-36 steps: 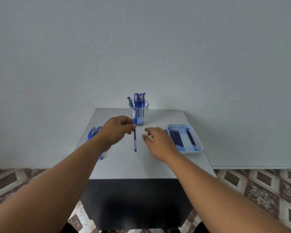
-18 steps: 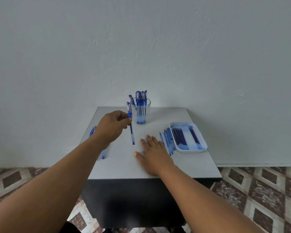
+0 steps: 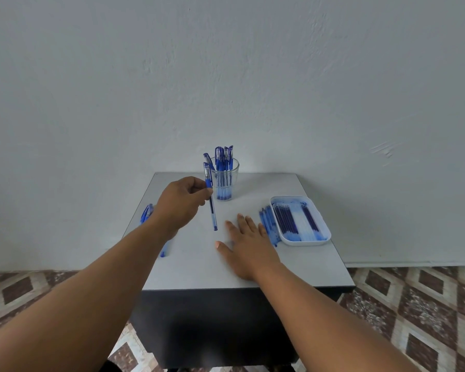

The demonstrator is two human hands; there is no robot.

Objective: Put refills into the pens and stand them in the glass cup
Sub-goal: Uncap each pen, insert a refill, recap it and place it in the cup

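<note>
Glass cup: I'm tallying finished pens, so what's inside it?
The glass cup holds several capped blue pens standing upright. They overlap, so the exact count can't be told.

Clear glass cup (image 3: 224,181) — matt grey table (image 3: 255,275).

Two bare forearms enter from bottom edge of view, one from each lower corner. No sleeves visible up to frame edge. Left hand (image 3: 181,204) bare: no ring, watch or glove visible. Right hand (image 3: 249,248) bare too, wrist unadorned; short pale nail visible on thumb. Small dark patch at bottom edge between arms, possibly clothing; too little visible to tell.
</note>
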